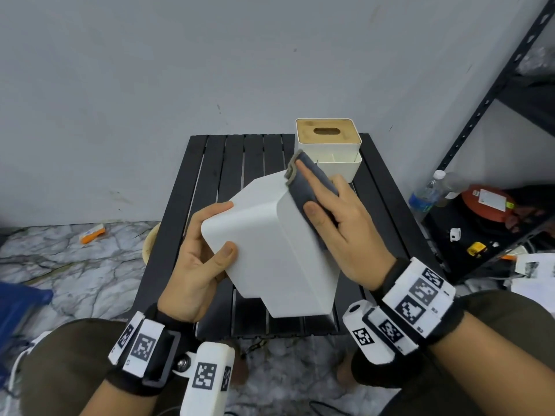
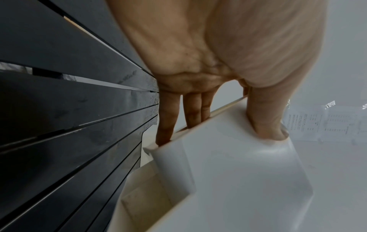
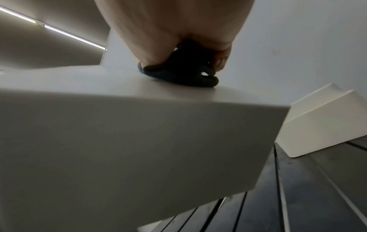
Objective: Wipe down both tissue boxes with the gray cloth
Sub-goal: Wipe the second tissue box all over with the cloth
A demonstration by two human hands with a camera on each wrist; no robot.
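A plain white tissue box (image 1: pixel 270 250) is held tilted above the table. My left hand (image 1: pixel 223 229) grips its near end, thumb on the outer face and fingers behind the edge, as the left wrist view shows on the box (image 2: pixel 238 172). With flat fingers, my right hand (image 1: pixel 310 189) presses the gray cloth (image 1: pixel 298 189) against the box's right side. In the right wrist view the cloth (image 3: pixel 178 75) is bunched under the palm on the box (image 3: pixel 139 125). The second tissue box (image 1: pixel 327 148), white with a wooden slotted lid, stands at the table's far right.
The black slatted table (image 1: pixel 255 157) stands against a gray wall. A dark metal shelf (image 1: pixel 480 115) stands at the right with a water bottle (image 1: pixel 426 193) and an orange-red item (image 1: pixel 486 202) on it. Small clutter lies on the marble floor, including an orange object (image 1: pixel 93 232).
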